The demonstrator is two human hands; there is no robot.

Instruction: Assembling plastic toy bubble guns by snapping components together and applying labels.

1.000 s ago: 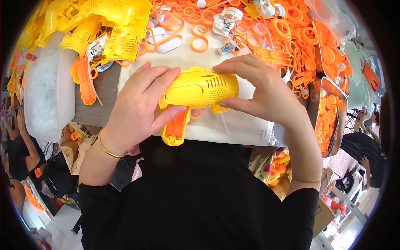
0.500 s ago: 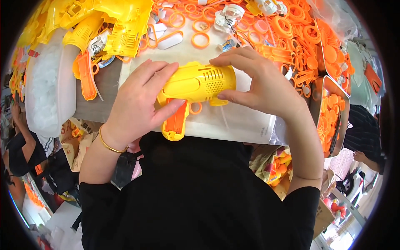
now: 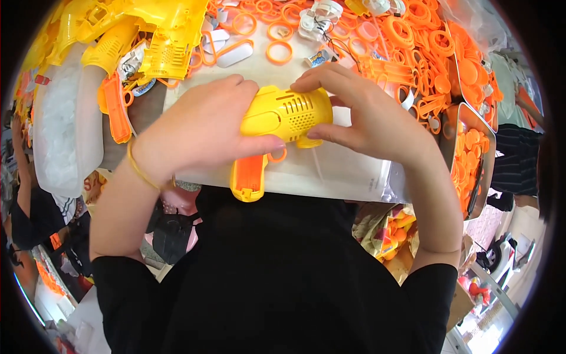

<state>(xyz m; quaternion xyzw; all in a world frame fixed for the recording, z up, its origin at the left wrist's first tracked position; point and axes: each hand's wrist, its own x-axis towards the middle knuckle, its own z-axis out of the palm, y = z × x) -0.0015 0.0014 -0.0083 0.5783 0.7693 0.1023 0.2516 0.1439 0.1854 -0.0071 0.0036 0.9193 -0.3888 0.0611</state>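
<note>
A yellow toy gun [image 3: 289,118] lies sideways between my hands above the pale work surface, its slotted and perforated barrel toward the right. Its handle [image 3: 249,179], orange within a yellow edge, points down toward me, with an orange trigger loop beside it. My left hand [image 3: 206,121] covers the rear of the body from above, thumb laid along the near side. Around the front end my right hand [image 3: 371,115] is curved, fingers on the top edge and thumb against the lower edge. The rear of the toy gun is hidden under my left hand.
Yellow shell halves [image 3: 171,50] are heaped at the far left, beside a translucent tub [image 3: 88,141]. Orange rings and parts [image 3: 407,35] spread across the far right. A metal tray [image 3: 489,171] of orange pieces stands at right. Other people are at both sides.
My left hand has turned and slid forward over the toy gun's rear, its elbow swinging outward. My right hand stays at the front end, and the toy gun has barely moved.
</note>
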